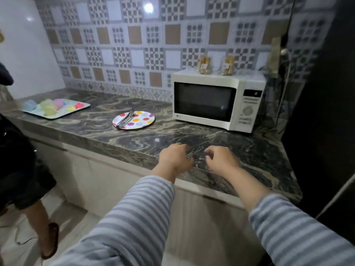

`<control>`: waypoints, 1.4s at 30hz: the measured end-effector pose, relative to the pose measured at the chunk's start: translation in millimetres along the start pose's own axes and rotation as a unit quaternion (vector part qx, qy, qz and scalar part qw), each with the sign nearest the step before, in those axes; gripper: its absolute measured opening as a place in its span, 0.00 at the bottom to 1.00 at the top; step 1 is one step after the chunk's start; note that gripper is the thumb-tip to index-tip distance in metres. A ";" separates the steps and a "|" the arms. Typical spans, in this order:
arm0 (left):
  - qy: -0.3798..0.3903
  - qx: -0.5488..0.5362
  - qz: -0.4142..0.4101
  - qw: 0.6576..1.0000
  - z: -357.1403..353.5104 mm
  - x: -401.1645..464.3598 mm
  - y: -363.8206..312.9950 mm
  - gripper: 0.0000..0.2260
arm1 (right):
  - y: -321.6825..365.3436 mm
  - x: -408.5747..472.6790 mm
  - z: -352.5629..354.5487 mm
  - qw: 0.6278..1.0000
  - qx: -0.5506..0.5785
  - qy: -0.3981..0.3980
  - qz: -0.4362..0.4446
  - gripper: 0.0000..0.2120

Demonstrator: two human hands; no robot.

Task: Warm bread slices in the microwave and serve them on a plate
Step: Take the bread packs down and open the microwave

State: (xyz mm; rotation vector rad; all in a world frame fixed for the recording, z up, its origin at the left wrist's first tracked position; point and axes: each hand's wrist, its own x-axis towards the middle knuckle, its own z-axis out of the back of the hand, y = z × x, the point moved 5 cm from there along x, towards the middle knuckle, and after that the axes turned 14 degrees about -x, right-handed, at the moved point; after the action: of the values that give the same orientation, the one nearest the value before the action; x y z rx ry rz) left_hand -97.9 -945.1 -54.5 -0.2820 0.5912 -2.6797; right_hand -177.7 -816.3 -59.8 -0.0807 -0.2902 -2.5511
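A white microwave (217,100) stands on the right of the dark marble counter (146,137) with its door closed. Two clear bags of bread (205,64) sit on top of it. Left of the microwave lies a round plate (140,120) with coloured dots, and metal tongs (125,120) rest on its left side. My left hand (175,157) and my right hand (221,159) hover side by side over the counter's front edge. Both hold nothing, and their fingers are loosely curled and apart.
A pale tray (57,110) with several pastel cups sits at the counter's far left. Another person's leg and sandal (48,239) stand on the floor at the left. A tall dark cabinet (324,112) rises at the right.
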 end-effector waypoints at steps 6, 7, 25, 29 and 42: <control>-0.033 -0.033 -0.084 0.995 4.4 102.7 -44.7 0.22 | -40.1 87.6 32.4 0.996 -0.050 -0.051 -0.043 0.15; -0.038 -0.042 -0.092 0.994 4.3 119.4 -52.6 0.22 | -47.0 101.9 37.8 0.996 -0.050 -0.059 -0.049 0.15; -0.009 -0.327 -0.254 0.910 -40.0 333.1 -146.8 0.35 | -140.6 292.2 131.5 0.978 -0.106 -0.174 -0.039 0.25; -0.046 -0.378 -0.262 0.887 -53.5 350.6 -151.7 0.39 | -150.6 314.1 127.2 0.975 -0.137 -0.168 -0.041 0.28; -0.064 -0.374 -0.332 0.864 -87.0 367.9 -144.9 0.39 | -164.2 323.1 121.5 0.961 -0.184 -0.207 -0.018 0.32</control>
State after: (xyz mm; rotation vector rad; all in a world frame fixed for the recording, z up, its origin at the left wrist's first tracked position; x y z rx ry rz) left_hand -501.8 -941.1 -27.4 -1.0239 1.7515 -2.8463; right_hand -538.6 -826.8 65.9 -0.7617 0.0337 -2.5744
